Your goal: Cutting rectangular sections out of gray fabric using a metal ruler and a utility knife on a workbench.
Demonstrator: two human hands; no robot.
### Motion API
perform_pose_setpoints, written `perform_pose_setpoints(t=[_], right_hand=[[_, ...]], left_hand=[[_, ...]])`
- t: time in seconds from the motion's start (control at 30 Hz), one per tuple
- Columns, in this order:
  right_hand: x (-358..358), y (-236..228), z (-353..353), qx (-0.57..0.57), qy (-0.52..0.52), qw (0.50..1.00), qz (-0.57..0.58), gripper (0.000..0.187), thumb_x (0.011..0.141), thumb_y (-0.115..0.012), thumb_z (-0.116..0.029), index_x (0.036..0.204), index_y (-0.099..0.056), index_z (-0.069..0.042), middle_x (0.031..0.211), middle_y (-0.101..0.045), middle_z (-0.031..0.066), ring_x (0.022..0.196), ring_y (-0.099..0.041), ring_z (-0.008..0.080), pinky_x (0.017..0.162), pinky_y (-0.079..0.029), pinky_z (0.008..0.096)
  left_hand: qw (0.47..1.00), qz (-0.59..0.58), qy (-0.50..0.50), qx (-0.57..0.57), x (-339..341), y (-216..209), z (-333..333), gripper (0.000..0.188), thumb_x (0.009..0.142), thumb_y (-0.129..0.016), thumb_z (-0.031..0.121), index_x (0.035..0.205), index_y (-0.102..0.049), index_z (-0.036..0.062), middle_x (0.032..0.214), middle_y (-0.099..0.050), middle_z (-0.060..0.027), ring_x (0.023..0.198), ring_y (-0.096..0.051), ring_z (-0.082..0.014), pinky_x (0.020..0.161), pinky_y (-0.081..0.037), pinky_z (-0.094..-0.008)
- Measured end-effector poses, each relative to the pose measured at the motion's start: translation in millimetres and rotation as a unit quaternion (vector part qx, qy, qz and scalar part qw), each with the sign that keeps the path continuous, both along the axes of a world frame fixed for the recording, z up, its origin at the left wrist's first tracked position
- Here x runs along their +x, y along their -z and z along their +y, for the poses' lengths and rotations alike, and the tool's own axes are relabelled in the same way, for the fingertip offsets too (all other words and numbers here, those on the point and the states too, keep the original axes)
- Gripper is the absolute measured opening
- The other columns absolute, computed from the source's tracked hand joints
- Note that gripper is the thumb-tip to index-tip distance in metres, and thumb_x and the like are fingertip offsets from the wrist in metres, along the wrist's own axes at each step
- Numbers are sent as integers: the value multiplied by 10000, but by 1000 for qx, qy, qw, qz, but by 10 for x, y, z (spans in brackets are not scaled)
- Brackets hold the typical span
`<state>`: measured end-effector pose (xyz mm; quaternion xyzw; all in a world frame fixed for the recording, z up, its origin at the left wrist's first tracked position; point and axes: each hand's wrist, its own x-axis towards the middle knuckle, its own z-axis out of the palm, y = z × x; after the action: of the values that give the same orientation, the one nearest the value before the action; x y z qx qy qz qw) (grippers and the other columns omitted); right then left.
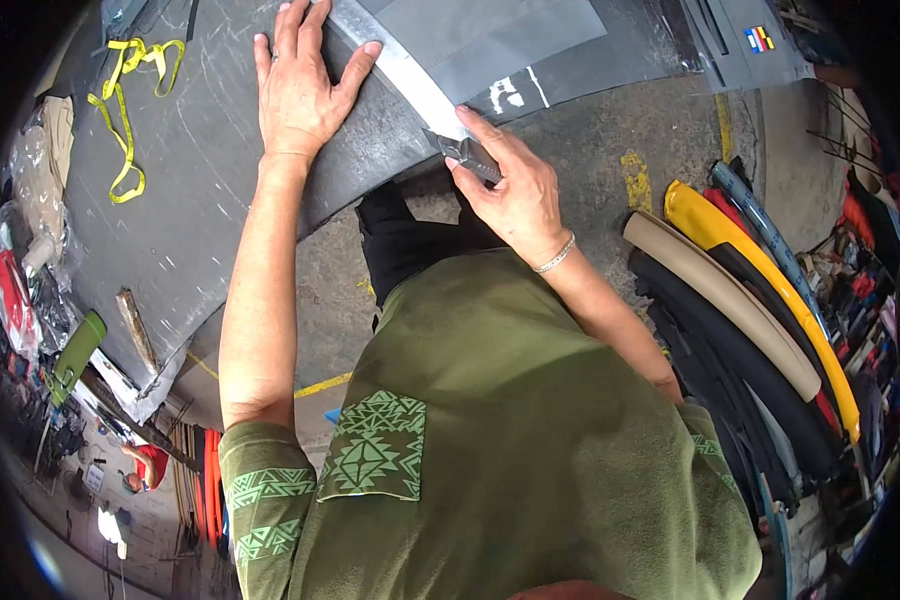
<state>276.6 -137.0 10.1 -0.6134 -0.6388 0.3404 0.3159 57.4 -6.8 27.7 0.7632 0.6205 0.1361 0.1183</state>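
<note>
A long metal straightedge (410,78) runs diagonally across the dark grey work table (195,130) to its near edge. My left hand (305,85) lies open on the table, just left of the straightedge. Its fingers point away from me and the thumb reaches toward the metal. In my right hand (515,190) is a dark utility knife (478,160), gripped at the table's near edge by the straightedge's near end. That hand's index finger stretches along the straightedge. Right of the metal lies a flat grey sheet (500,35).
A yellow tape measure (125,120) lies in loops on the table's left, with a worn stick (137,330) nearer its corner. Rolls of material stand at the right, among them a beige roll (725,305) and a yellow roll (770,290). Another person (148,467) appears at lower left.
</note>
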Motion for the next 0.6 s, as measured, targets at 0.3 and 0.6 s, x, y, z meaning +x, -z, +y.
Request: perform_pose_setpoints(t=[0.3, 0.6], right_hand=[[0, -8, 15, -11, 1, 1000, -13, 704, 756, -825, -155, 1423, -608, -219, 996, -703, 77, 864, -703, 286, 785, -589, 397], [-1, -68, 55, -18, -27, 998, -46, 685, 807, -777, -94, 1455, -591, -210, 1101, -737, 105, 865, -728, 280, 726, -587, 361]], left_hand=[[1000, 6, 1, -3, 6, 3, 13, 756, 912, -703, 406, 1480, -442, -19, 1530, -431, -255, 1476, -360, -423, 1240, -205, -575], [995, 9, 32, 97, -180, 322, 41, 789, 927, -646, 604, 1490, -483, 76, 1574, -428, -171, 1505, -351, -346, 1242, -202, -587]])
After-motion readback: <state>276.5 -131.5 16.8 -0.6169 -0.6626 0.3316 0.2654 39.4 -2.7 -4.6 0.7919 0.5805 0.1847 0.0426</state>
